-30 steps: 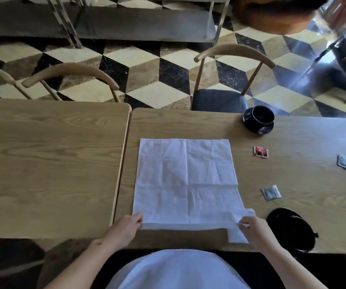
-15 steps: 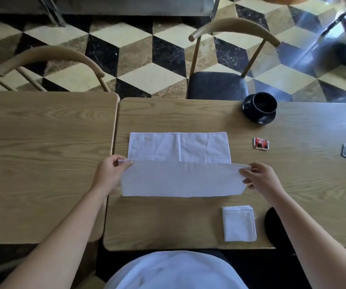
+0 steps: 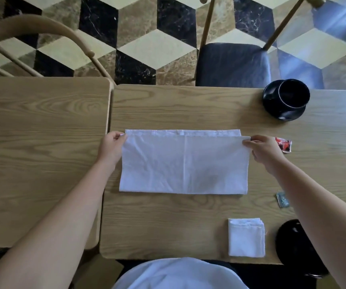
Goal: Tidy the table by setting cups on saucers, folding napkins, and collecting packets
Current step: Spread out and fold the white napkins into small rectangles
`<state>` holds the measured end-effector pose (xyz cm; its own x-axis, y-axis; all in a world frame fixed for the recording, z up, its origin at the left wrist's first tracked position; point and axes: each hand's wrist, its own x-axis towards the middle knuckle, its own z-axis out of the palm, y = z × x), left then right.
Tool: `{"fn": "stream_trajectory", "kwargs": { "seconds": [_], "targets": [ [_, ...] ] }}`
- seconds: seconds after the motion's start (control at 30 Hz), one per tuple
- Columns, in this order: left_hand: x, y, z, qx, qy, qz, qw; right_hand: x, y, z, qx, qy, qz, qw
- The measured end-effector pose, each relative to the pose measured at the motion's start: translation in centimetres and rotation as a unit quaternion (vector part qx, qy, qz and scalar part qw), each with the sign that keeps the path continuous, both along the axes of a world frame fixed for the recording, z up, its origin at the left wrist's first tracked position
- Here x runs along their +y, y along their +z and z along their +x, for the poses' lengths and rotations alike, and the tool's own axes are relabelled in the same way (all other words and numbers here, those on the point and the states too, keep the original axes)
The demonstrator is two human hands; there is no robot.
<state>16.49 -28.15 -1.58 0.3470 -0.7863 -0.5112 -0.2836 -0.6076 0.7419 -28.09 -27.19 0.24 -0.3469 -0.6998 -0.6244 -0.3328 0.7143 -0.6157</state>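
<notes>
Pinching the two far corners of a white napkin (image 3: 184, 163) folded in half on the wooden desk (image 3: 188, 222), the left hand (image 3: 111, 148) and right hand (image 3: 265, 150) each keep a closed grip on the cloth. A folded napkin (image 3: 246, 237) lies near the front edge; a black cup (image 3: 293, 93) sits on its saucer (image 3: 282, 112), a red packet (image 3: 283, 144) beside the right hand.

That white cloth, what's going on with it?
A person is folding a napkin on the table. The left hand and right hand pinch its far corners, with the top layer nearly lined up over the bottom one. A folded napkin lies nearer. A cup sits on a saucer, and two packets are not yet collected.
</notes>
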Motion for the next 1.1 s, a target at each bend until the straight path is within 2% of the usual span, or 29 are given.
{"fn": "stream_trajectory", "kwargs": {
  "seconds": [0.1,0.27,0.47,0.67,1.1],
  "targets": [
    [-1.6,-0.6,-0.1,-0.014,0.002,0.016,1.0,-1.4,-1.1,0.3,-0.001,-0.004,0.01,1.0],
    [-3.2,-2.0,0.1,0.015,0.013,0.059,0.998,-2.6,-2.8,0.9,0.006,-0.001,0.028,1.0],
    [-4.2,-3.0,0.2,-0.007,0.009,0.095,0.995,-3.2,-4.1,0.7,0.027,0.006,0.037,0.999],
    [-4.4,-3.7,-0.1,-0.063,-0.005,0.084,0.994,-3.8,-4.7,0.5,0.066,0.028,0.032,0.997],
    [-4.7,-3.6,-1.0,-0.103,0.035,0.076,0.991,-4.8,-3.7,0.5,0.032,0.014,0.064,0.997]
  ]
}}
